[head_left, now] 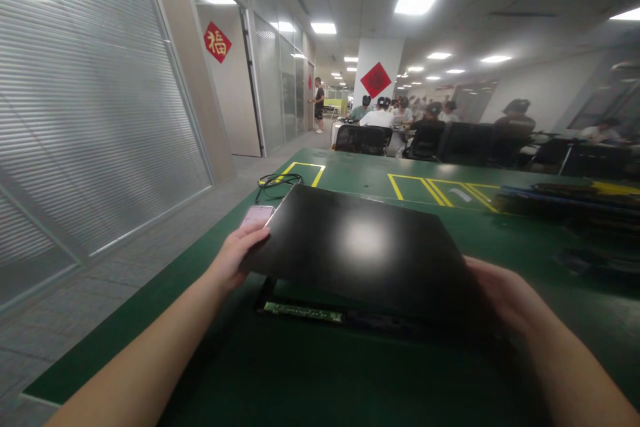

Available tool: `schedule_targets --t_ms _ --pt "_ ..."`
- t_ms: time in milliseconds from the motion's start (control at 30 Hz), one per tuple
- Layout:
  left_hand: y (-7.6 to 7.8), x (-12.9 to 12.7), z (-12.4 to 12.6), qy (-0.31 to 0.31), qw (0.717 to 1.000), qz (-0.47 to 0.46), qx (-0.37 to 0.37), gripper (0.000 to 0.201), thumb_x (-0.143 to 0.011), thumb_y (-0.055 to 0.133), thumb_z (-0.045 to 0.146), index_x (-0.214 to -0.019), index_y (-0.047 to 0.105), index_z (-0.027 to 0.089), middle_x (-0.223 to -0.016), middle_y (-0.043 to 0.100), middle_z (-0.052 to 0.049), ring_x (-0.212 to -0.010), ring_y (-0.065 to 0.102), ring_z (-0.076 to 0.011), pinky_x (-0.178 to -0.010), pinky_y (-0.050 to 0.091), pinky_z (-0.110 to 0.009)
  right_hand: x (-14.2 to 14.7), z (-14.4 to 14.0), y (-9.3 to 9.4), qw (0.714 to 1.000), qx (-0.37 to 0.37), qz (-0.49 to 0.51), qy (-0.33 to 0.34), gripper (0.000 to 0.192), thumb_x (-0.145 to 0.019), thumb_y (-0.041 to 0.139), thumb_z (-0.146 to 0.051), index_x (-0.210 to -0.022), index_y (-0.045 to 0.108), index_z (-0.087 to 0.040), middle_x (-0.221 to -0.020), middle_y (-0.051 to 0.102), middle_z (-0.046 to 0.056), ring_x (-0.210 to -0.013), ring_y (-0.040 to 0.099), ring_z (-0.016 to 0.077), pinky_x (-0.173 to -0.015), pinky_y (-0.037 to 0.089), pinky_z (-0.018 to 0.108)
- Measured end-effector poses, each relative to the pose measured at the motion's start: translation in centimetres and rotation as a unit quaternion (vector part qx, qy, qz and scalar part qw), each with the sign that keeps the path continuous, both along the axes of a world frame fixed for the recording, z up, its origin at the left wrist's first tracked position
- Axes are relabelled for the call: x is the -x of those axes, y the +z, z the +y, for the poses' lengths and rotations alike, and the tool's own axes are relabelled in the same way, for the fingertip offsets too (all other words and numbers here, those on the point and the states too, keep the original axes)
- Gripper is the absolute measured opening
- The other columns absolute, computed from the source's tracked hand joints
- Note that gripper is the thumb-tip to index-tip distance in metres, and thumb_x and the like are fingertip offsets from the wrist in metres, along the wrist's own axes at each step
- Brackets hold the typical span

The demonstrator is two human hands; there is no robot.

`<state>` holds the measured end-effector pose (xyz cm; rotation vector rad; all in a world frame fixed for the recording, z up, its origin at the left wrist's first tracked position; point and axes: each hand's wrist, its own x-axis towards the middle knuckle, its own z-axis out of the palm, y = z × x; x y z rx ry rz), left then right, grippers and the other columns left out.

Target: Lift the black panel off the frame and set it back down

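Note:
A large black flat panel [355,250] is held tilted above the green table [300,373], near edge raised. My left hand [235,257] grips its left edge and my right hand [500,293] grips its right edge. Under the panel's near edge lies a dark frame with a narrow green circuit strip [303,311] on the table. A pink phone [256,216] rests on the table just beyond my left hand.
A black cable [275,181] lies coiled at the far left by yellow floor-tape rectangles [440,192]. Dark stacked panels [570,203] sit at the right. Black chairs [363,140] and several seated people are behind the table. A corridor runs along the left.

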<state>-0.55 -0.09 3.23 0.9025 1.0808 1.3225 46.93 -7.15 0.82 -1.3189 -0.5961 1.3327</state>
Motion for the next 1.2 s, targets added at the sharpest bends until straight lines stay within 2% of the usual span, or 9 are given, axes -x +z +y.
schedule_targets --t_ms 100,200,300,400,533,800,967,1067,1200 --pt "0.8 -0.4 -0.3 0.037 0.999 -0.004 0.005 0.034 -0.066 0.084 0.015 -0.1 0.082 0.015 -0.082 0.084 -0.006 -0.068 0.078 -0.0195 -0.063 0.061 -0.024 -0.6 0.5 0.0 1.0 -0.004 0.005 -0.027 0.044 -0.074 0.067 -0.01 -0.117 0.072 -0.012 -0.101 0.08 0.016 -0.084 0.077 0.0239 -0.07 0.062 0.032" --pt "1.2 -0.6 -0.4 0.057 0.998 -0.011 0.007 0.028 -0.067 0.082 0.012 -0.095 0.082 0.015 -0.081 0.084 -0.006 -0.063 0.076 -0.0179 -0.059 0.061 -0.023 -0.3 0.5 0.3 0.999 -0.019 -0.027 -0.043 0.055 -0.076 0.065 -0.015 -0.13 0.064 -0.015 -0.104 0.08 0.017 -0.086 0.078 0.0252 -0.071 0.062 0.035" --pt "1.2 -0.6 -0.4 0.057 0.998 -0.019 0.01 0.027 -0.064 0.083 0.01 -0.091 0.082 0.015 -0.074 0.083 -0.005 -0.058 0.075 -0.0172 -0.054 0.06 -0.021 0.3 0.3 0.5 0.997 -0.007 -0.066 -0.045 0.057 -0.077 0.064 -0.02 -0.134 0.061 -0.02 -0.102 0.08 0.015 -0.091 0.077 0.0258 -0.079 0.06 0.037" --pt "0.9 -0.8 -0.3 0.047 0.999 -0.019 0.006 0.029 -0.061 0.086 0.011 -0.09 0.082 0.015 -0.072 0.082 -0.005 -0.058 0.075 -0.0177 -0.052 0.059 -0.02 0.3 0.2 0.3 0.991 0.002 -0.12 -0.053 0.055 -0.076 0.063 -0.022 -0.13 0.062 -0.023 -0.1 0.081 0.013 -0.093 0.076 0.0257 -0.079 0.058 0.036" --pt "0.2 -1.1 -0.3 0.022 0.999 -0.023 0.005 0.032 -0.061 0.089 0.013 -0.092 0.081 0.013 -0.079 0.084 -0.007 -0.058 0.074 -0.0163 -0.054 0.059 -0.02 -0.5 0.5 -0.4 0.977 0.015 -0.196 -0.082 0.051 -0.073 0.066 -0.029 -0.124 0.064 -0.022 -0.095 0.081 0.012 -0.077 0.072 0.0239 -0.063 0.05 0.032" --pt "-2.1 -1.9 -0.1 -0.032 0.999 0.017 0.022 0.04 -0.078 0.083 0.012 -0.116 0.074 0.012 -0.088 0.085 -0.008 -0.058 0.074 -0.0139 -0.057 0.059 -0.02 -1.1 1.1 -0.8 0.951 0.046 -0.27 -0.144 0.044 -0.062 0.068 -0.036 -0.103 0.068 -0.02 -0.079 0.078 0.012 -0.059 0.062 0.0198 -0.052 0.039 0.028" --pt "-3.1 -2.0 0.0 -0.069 0.996 0.044 0.021 0.041 -0.08 0.085 0.019 -0.119 0.073 0.014 -0.095 0.085 -0.009 -0.072 0.078 -0.0186 -0.072 0.062 -0.026 -1.8 1.3 -1.6 0.93 0.027 -0.334 -0.151 0.042 -0.063 0.066 -0.04 -0.099 0.07 -0.019 -0.079 0.078 0.014 -0.061 0.066 0.0225 -0.051 0.04 0.03" --pt "-3.2 -2.0 0.1 -0.084 0.995 0.053 0.025 0.037 -0.08 0.086 0.022 -0.114 0.075 0.015 -0.094 0.085 -0.009 -0.076 0.079 -0.0203 -0.076 0.063 -0.028 -2.1 1.3 -1.8 0.917 0.029 -0.377 -0.127 0.044 -0.065 0.066 -0.043 -0.101 0.072 -0.019 -0.079 0.078 0.013 -0.066 0.07 0.0254 -0.056 0.046 0.033" --pt "-3.1 -2.0 0.1 -0.078 0.995 0.06 0.033 0.036 -0.08 0.086 0.02 -0.114 0.074 0.015 -0.092 0.085 -0.009 -0.071 0.078 -0.0185 -0.073 0.062 -0.026 -1.6 1.2 -1.4 0.87 0.051 -0.483 -0.082 0.042 -0.068 0.064 -0.042 -0.102 0.075 -0.021 -0.079 0.078 0.01 -0.073 0.071 0.0279 -0.066 0.051 0.038"
